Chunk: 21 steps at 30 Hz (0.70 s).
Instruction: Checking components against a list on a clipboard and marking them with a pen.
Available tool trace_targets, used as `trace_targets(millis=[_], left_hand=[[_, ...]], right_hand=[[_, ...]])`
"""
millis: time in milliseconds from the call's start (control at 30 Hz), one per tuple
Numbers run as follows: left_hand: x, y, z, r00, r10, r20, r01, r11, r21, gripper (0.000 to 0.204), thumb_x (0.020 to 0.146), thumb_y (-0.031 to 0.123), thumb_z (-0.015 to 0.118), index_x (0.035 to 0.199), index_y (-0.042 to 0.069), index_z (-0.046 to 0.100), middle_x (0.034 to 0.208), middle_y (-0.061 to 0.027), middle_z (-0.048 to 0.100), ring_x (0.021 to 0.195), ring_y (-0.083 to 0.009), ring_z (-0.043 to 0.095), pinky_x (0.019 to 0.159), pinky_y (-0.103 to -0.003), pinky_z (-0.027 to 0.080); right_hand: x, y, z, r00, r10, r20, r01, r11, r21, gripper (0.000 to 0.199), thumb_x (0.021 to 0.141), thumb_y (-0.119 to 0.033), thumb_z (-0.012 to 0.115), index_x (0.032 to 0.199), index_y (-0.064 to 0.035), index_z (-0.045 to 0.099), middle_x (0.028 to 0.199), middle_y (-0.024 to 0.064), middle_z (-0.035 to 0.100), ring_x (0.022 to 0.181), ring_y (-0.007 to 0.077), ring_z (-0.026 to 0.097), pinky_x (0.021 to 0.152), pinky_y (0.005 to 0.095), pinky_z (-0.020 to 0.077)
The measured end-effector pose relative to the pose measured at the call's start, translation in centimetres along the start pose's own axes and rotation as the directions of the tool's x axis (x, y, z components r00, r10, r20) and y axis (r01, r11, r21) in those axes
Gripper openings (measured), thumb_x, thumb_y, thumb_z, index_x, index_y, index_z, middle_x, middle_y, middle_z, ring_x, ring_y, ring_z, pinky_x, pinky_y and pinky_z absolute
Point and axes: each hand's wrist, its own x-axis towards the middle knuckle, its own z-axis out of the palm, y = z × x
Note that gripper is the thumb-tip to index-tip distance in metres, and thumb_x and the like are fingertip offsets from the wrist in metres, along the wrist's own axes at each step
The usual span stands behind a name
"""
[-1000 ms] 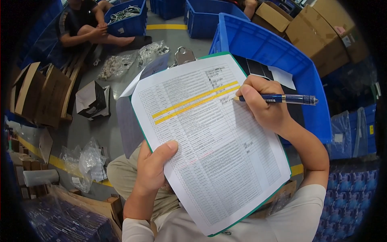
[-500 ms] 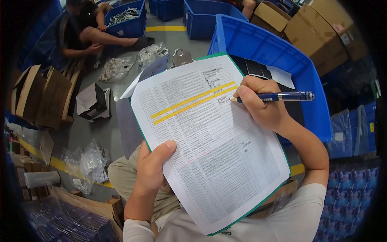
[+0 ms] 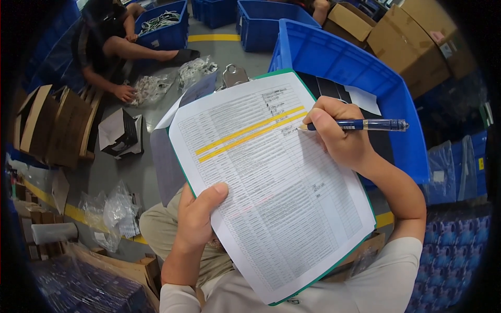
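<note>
A green clipboard with a metal clip lies tilted across my lap. On it is a white printed sheet bearing a table, two yellow highlighted rows and handwriting in the right-hand columns. My left hand grips the clipboard's left edge, thumb on top of the sheet, its other fingers hidden underneath. A dark blue pen with silver trim is pinched in my right hand, its tip at the sheet just below the highlighted rows. Folded-back sheets hang off the clipboard's left side.
A big blue bin stands beyond the clipboard at right, near stacked cardboard boxes. At far left another person sits by bags of small parts. A small open box and clear plastic bags lie on the floor.
The other person's hand has moved down to the bag of small parts on the floor. My hands, the pen and the clipboard stay almost where they were.
</note>
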Motion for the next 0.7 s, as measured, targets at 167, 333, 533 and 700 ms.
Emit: trace_targets(millis=[167, 333, 533, 700], left_hand=[[-0.2, 0.0, -0.1, 0.997, 0.050, -0.065, -0.045, 0.997, 0.067, 0.044, 0.083, 0.020, 0.052, 0.114, -0.010, 0.047, 0.102, -0.0199, 0.059, 0.089, -0.0228, 0.061, 0.076, -0.030, 0.050], [1.7, -0.1, -3.3, 0.980, 0.136, -0.145, -0.149, 0.985, -0.083, 0.047, 0.093, 0.037, 0.039, 0.113, -0.003, 0.052, 0.109, -0.0131, 0.059, 0.092, -0.0196, 0.058, 0.082, -0.030, 0.044], [6.0, 3.1, -4.9, 0.965, 0.082, -0.250, -0.145, 0.958, -0.247, 0.060, 0.089, 0.056, 0.035, 0.103, 0.001, 0.054, 0.096, -0.0136, 0.064, 0.080, -0.0206, 0.061, 0.072, -0.030, 0.047], [7.5, 3.7, -6.1, 0.966, -0.029, -0.259, -0.026, 0.978, -0.208, 0.066, 0.084, 0.064, 0.038, 0.096, 0.002, 0.055, 0.088, -0.0149, 0.065, 0.076, -0.0215, 0.062, 0.072, -0.032, 0.048]], right_hand=[[0.0, 0.5, 0.2, 0.999, -0.007, -0.034, 0.008, 0.998, 0.057, 0.026, 0.086, -0.017, 0.044, 0.069, -0.0005, 0.055, 0.051, 0.0013, 0.048, 0.040, 0.0044, 0.041, 0.038, 0.0202, 0.0322], [-0.4, -0.3, -0.1, 0.998, 0.066, 0.015, -0.068, 0.987, 0.149, 0.027, 0.089, -0.018, 0.042, 0.069, -0.0030, 0.052, 0.050, 0.0006, 0.046, 0.039, 0.0046, 0.040, 0.037, 0.0204, 0.0308], [-0.6, -0.1, 0.0, 0.999, -0.040, -0.021, 0.041, 0.996, 0.076, 0.029, 0.090, -0.022, 0.041, 0.073, -0.0015, 0.053, 0.052, 0.0014, 0.047, 0.040, 0.0048, 0.043, 0.038, 0.0194, 0.0319], [-0.7, -0.3, 0.0, 0.993, -0.118, -0.026, 0.119, 0.990, 0.070, 0.030, 0.091, -0.022, 0.041, 0.073, -0.0009, 0.053, 0.051, 0.0007, 0.046, 0.040, 0.0042, 0.043, 0.038, 0.0197, 0.0318]])
